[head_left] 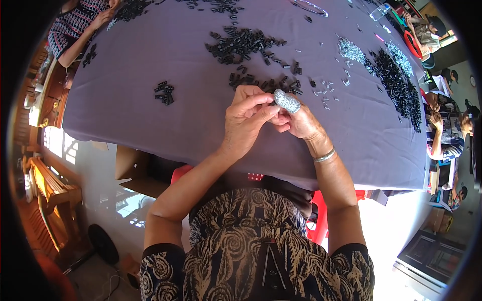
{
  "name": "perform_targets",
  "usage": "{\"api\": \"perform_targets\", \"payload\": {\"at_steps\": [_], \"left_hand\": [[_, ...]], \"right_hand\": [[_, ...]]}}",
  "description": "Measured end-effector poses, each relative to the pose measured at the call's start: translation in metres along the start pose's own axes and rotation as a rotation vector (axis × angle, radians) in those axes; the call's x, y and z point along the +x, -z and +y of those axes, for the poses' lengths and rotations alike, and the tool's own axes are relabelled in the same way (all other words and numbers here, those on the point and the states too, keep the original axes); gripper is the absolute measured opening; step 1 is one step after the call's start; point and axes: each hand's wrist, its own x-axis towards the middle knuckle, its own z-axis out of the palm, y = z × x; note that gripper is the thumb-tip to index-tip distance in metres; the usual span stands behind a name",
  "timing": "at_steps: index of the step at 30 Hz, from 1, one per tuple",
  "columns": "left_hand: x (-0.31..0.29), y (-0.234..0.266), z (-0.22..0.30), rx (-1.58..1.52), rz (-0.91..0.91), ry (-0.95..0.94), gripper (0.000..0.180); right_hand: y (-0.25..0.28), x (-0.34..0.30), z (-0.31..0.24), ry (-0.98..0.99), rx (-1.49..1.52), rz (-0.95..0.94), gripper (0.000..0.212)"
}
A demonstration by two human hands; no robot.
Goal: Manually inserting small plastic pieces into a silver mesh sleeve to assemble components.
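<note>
My left hand [242, 120] and my right hand [300, 120] meet over the near part of the table, fingers closed in a pinch. Between the fingertips shows a bit of a small black piece [273, 103], mostly hidden by the fingers. A silver-grey speckled wrap [287, 101] covers my right thumb, and a metal bangle [325, 154] circles that wrist. Just beyond my hands lies a loose row of small black plastic pieces [271, 84], with a larger heap [246, 45] of them behind. A small cluster of black pieces [164, 93] sits apart to the left.
A grey-purple cloth [125, 105] covers the table. Toward the right lie small clear pieces [351, 50] and a long black heap [399, 83]. A clear bottle [380, 12] and a red-rimmed container [412, 44] stand far right. Other people sit around the table edges.
</note>
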Motion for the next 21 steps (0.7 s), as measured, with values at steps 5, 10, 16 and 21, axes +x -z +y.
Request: {"api": "perform_targets", "payload": {"at_steps": [5,10,16,21], "left_hand": [[-0.006,-0.003,0.007,-0.001,-0.033,0.004,0.017],[-0.006,0.000,0.019,0.066,-0.132,0.028,0.032],[-0.008,-0.004,0.016,0.075,-0.018,0.082,0.029],[-0.011,-0.015,0.023,0.143,0.104,0.162,0.023]], "right_hand": [[-0.003,-0.002,0.002,-0.027,0.201,-0.145,0.032],[-0.010,-0.002,0.018,-0.066,0.249,-0.160,0.034],[-0.029,0.005,0.038,0.015,0.286,-0.145,0.033],[-0.028,0.003,0.051,-0.051,0.348,-0.059,0.040]]}}
